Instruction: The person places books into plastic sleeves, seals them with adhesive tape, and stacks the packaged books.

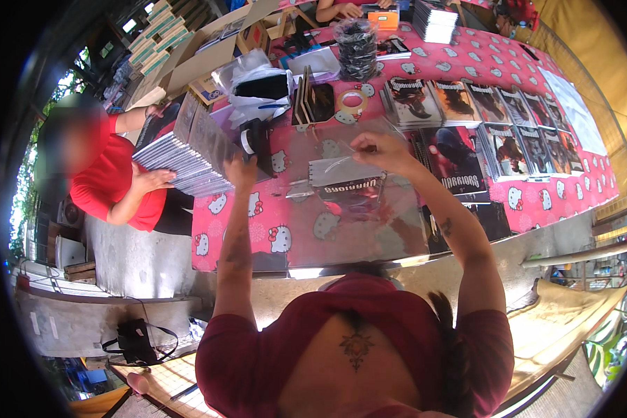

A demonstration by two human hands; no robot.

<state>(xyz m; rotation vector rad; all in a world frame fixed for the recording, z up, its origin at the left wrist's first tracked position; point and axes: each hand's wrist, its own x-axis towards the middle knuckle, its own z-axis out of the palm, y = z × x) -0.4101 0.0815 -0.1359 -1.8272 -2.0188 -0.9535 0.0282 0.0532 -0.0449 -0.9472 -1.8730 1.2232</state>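
Two hands sit apart, grips unclear: our left hand (240, 169) by the notebook stack (186, 166), our right hand (384, 152) nearer the single notebook (350, 192) lying between them.

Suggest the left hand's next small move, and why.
Probably bring the left hand over to the middle book and steady its near edge. That hand is off beside the tall book stack, while the right hand is raised near the book's far edge, so neither seems to hold it down. Whether the right fingers grip anything clear is hard to tell.
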